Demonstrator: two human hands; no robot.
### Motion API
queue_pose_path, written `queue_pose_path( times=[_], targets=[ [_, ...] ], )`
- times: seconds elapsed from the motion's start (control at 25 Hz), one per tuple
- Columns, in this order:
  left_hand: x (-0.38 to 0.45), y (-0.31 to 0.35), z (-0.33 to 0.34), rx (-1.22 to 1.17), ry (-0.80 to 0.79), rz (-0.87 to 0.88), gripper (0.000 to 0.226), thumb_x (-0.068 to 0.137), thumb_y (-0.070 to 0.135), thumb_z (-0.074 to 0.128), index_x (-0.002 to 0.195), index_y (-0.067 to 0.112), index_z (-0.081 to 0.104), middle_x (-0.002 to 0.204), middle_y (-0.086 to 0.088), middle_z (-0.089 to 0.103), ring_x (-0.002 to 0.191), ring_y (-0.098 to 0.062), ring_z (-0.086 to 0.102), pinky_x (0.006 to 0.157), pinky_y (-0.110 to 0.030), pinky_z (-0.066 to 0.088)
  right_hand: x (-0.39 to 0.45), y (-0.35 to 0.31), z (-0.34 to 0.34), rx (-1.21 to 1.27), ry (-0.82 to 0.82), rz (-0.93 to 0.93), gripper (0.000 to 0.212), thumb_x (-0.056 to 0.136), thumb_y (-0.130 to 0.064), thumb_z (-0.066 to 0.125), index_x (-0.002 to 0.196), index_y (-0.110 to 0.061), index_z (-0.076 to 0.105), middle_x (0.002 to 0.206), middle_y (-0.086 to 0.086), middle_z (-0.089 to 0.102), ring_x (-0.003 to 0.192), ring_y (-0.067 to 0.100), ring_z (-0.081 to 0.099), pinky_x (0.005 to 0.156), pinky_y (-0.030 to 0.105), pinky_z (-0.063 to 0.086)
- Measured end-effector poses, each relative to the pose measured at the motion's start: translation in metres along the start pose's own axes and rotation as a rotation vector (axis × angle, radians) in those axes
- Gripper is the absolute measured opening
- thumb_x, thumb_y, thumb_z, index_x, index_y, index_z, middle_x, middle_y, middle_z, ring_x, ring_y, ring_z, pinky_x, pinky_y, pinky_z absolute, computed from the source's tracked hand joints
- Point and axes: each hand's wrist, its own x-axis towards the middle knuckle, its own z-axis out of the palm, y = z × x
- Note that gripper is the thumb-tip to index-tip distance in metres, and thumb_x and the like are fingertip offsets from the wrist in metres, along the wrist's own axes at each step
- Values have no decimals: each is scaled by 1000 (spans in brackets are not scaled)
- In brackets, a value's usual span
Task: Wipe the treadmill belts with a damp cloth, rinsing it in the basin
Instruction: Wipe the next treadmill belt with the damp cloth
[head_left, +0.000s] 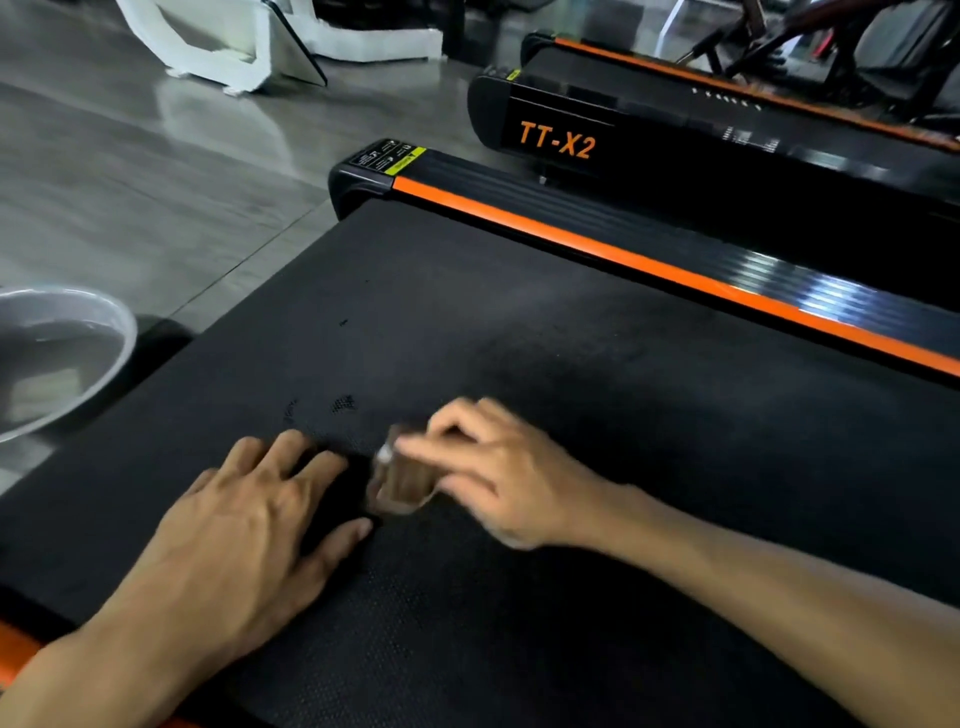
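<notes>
Black belt: textured treadmill belt fills the view, a few small dark specks on it beyond the hands.
Left hand: left hand lies flat on the belt, fingers straight and spread, gripping nothing.
Right hand: right hand, blurred, pinches a small brownish object with a pale tip just beside the left fingers; too blurred to name it, or to say it is the cloth.
Cloth: none plainly in view on the belt.
Basin: grey basin stands on the floor off the belt's left edge, near the left hand.
Rail: orange side rail runs along the belt's far edge; a second treadmill marked TT-X2 stands beyond it.
Risk: judged from here, a backward sweep of the left arm could knock the basin, since it stands so near the belt's edge.
</notes>
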Motion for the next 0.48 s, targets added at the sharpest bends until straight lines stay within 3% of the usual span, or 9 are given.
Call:
queue_pose_path(
  times=[0.08, 0.16, 0.24, 0.28, 0.36, 0.48],
  targets=[
    [-3, -1, 1, -3, 18, 2, 50, 84, 66, 34, 109, 31, 60, 98, 11, 50, 76, -15, 48, 62, -37, 54, 4, 71, -15, -156, 169, 233, 40, 93, -20, 56, 132, -18, 60, 116, 10, 56, 95, 27, 53, 88, 39, 46],
    [-2, 0, 0, 20, 12, 14, 50, 83, 65, 35, 106, 29, 61, 96, 9, 51, 73, -15, 49, 57, -36, 54, 1, 145, -48, -223, 297, 678, 33, 96, -20, 52, 128, -20, 61, 121, 13, 52, 107, 35, 54, 92, 45, 48],
    [0, 2, 1, 59, -9, 14, 47, 82, 64, 36, 102, 29, 60, 93, 8, 50, 70, -16, 48, 53, -36, 53, 5, 178, -65, -155, 386, 1171, 28, 99, -24, 48, 125, -20, 58, 129, 16, 45, 117, 40, 48, 97, 44, 44],
    [1, 3, 1, 67, -20, 12, 47, 81, 64, 36, 100, 29, 59, 92, 8, 49, 70, -16, 47, 52, -36, 53, 15, 171, -61, -182, 380, 1260, 29, 99, -24, 48, 125, -19, 57, 130, 15, 43, 118, 39, 47, 96, 43, 43],
    [4, 0, 2, 59, -33, 20, 48, 80, 69, 33, 102, 34, 56, 94, 12, 46, 72, -13, 45, 53, -33, 52, 41, 133, -38, -167, 379, 1123, 29, 97, -26, 50, 125, -22, 56, 122, 10, 45, 111, 34, 51, 85, 36, 46],
    [7, -13, -1, -54, -54, 11, 48, 79, 78, 25, 107, 48, 50, 102, 23, 44, 83, -8, 50, 61, -33, 55, 44, 25, 10, -93, 236, 531, 34, 94, -26, 56, 128, -23, 55, 114, 6, 49, 93, 26, 51, 74, 35, 46]
  ],
)
